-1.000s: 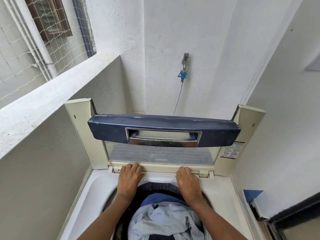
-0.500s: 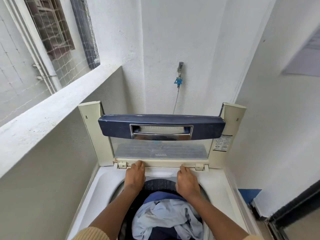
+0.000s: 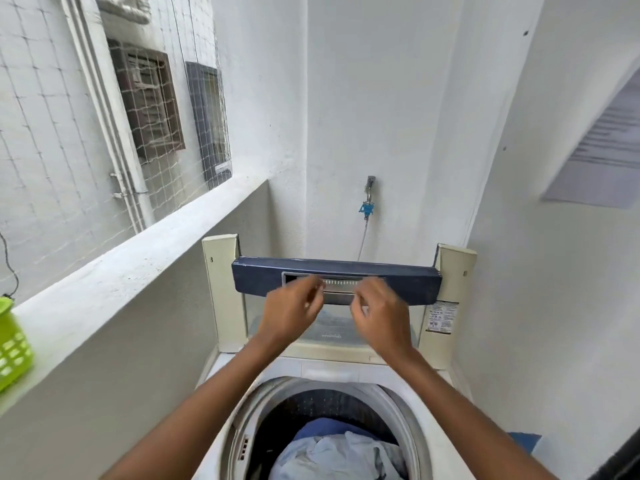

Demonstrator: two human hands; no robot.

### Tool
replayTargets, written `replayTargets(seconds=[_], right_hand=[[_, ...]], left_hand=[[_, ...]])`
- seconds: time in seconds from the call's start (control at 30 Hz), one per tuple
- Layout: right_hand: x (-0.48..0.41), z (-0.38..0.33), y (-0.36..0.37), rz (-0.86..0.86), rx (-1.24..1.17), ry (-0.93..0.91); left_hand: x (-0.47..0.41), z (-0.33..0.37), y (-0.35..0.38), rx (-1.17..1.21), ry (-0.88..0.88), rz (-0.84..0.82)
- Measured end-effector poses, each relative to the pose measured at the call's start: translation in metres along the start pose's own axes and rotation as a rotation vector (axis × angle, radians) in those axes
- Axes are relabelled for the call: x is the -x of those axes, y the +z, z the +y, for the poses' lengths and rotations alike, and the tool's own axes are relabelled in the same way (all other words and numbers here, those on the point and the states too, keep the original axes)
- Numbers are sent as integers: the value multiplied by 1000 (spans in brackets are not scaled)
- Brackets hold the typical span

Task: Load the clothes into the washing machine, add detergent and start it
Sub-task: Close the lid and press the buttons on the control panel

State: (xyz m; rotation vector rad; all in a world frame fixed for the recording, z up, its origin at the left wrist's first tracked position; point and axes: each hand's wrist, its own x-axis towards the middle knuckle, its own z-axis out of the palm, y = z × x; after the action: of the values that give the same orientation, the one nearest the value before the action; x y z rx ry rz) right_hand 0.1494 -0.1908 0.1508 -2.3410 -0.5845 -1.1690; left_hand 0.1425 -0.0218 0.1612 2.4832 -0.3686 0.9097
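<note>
The top-loading washing machine stands with its folded lid upright at the back. The lid has a navy bar with a recessed handle. Light blue and dark blue clothes lie in the drum. Both of my hands are raised in front of the lid's handle and look blurred. My left hand and my right hand have loosely curled fingers and hold nothing. I cannot tell whether the fingertips touch the handle. No detergent is in view.
A green plastic basket sits on the white parapet ledge at the left. A tap with a blue hose fitting is on the wall behind the machine. Walls close in on both sides.
Both hands have lifted off the lid's lower hinge edge and risen to the navy handle bar. The camera has pulled back and tilted up.
</note>
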Motion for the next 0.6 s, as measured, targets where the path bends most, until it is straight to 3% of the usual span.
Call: replayTargets(seconds=[0.07, 0.13, 0.23, 0.4, 0.6], right_hand=[[-39, -5, -11, 72, 76, -21], [-71, -1, -12, 6, 139, 48], [-98, 24, -3, -326, 160, 205], [-84, 50, 14, -770, 202, 304], [-77, 47, 9, -836, 252, 205]], left_hand=[[-29, 10, -9, 15, 29, 43], [-60, 10, -9, -9, -24, -6], [-90, -1, -1, -58, -162, -229], [-86, -29, 18, -249, -95, -469], [-67, -30, 19, -335, -25, -355]])
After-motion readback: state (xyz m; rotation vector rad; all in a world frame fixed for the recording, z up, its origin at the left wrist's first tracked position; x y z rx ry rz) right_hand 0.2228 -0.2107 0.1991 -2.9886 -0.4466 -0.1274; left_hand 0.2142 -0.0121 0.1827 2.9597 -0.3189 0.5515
